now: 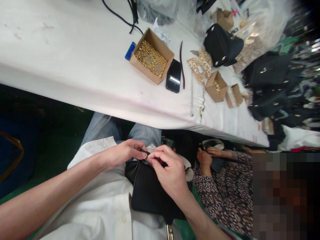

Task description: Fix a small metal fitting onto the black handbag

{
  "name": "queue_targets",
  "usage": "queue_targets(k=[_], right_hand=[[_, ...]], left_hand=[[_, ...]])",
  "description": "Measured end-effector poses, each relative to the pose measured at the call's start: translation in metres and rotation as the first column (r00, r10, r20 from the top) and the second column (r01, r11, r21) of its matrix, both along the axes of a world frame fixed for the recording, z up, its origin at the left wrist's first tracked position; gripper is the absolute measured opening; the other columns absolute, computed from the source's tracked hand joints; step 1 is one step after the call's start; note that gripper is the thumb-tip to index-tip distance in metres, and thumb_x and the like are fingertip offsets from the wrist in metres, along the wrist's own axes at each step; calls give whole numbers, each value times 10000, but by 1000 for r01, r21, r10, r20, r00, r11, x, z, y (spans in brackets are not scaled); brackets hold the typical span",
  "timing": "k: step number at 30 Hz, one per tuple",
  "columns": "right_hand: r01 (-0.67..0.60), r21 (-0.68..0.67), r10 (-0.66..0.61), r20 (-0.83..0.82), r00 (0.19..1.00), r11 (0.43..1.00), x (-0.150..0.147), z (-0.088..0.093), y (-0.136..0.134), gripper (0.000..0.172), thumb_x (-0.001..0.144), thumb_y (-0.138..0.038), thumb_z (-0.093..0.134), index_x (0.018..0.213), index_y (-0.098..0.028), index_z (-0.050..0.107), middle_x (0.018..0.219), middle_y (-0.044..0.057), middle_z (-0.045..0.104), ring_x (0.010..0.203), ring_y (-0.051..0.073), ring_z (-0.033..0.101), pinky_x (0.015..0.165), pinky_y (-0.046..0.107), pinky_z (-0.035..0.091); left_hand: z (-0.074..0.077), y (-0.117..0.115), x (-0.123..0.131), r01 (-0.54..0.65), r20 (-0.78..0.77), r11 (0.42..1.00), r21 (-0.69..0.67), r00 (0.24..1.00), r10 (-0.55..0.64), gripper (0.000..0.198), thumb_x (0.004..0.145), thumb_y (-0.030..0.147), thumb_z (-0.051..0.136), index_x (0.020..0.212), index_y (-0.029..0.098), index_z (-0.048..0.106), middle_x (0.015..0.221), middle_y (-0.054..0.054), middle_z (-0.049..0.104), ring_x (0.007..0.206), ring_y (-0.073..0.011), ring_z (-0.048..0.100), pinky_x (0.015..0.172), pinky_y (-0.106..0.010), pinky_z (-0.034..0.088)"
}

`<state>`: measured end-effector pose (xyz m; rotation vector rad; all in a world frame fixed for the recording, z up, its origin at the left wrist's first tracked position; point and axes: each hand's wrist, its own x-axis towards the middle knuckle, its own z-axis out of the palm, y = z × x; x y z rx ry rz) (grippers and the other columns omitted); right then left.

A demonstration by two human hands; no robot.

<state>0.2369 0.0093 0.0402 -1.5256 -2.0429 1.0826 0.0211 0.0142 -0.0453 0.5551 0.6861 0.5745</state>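
A black bag [152, 193] lies across my lap, with a gold metal fitting [169, 231] at its lower end. My left hand [127, 153] is closed, thumb and fingers pinching the bag's upper edge. Right beside it, my right hand [168, 166] is closed too, its fingertips meeting at the same spot. Any small part between the fingertips is too small and covered to make out. A pale, rounded piece [188, 170] shows behind my right hand.
On the white table [75, 66] stand a cardboard box [155, 78] of small gold pieces, a phone [173, 76], a blue object [130, 51], bags of gold parts [200, 65] and smaller boxes [216, 86]. Black bags [267, 73] are piled right. A co-worker's hands [206, 158] work nearby.
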Motion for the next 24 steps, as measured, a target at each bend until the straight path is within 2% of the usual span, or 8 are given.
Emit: queue_targets(k=[4,14,20,24], right_hand=[[4,-1,-4,2,1000,1000,-2,2,1,241,1007,-36,745,928,-256,804,980,-14,712,849,157,662,748,314,509],[-4,-46,6,37,999,999,-3,2,2,242,1009,-52,753,947,-274,826,1002,-10,725,890,169,684,775,313,521],[60,-91,-54,72,996,994,-5,1,3,191,970,-73,791,909,-253,791,981,-22,721,796,139,661,659,285,498],[130,-146,-116,104,988,981,-5,0,4,263,892,-62,853,1032,-262,758,968,-50,725,728,125,646,621,277,498]], left_hand=[[0,0,0,-5,-7,1000,0,1000,5,268,842,354,827,968,124,771,916,-32,679,884,-200,533,825,-363,332],[-2,-2,-2,-23,-6,1000,-19,1000,22,262,821,359,839,935,134,769,876,-24,661,850,-197,518,806,-362,316],[0,-2,1,-34,-23,999,12,999,34,273,823,370,823,931,130,750,887,-23,662,866,-202,526,809,-366,321],[6,0,-1,5,-74,999,50,997,-1,234,849,363,786,896,147,711,884,-10,637,853,-194,501,783,-364,315]])
